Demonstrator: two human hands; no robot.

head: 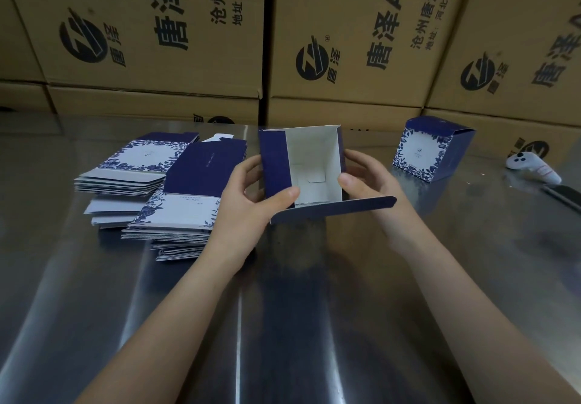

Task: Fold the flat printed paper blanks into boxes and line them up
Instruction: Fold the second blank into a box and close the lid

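A half-formed blue box (pixel 311 164) stands open-topped at the middle of the steel table, white inside, its lid flap hanging toward me. My left hand (pixel 248 196) grips its left wall, thumb over the near rim. My right hand (pixel 367 180) grips the right wall, thumb hooked inside. Two stacks of flat printed blanks lie to the left: a far one (pixel 135 164) and a near one (pixel 185 202), blue with white floral panels. One folded box (pixel 430 149) stands at the far right.
Big brown cartons (pixel 345 42) wall off the back of the steel table (pixel 283 309). A white controller (pixel 531 166) and a dark flat object (pixel 562 196) lie at the right edge, beyond the folded box.
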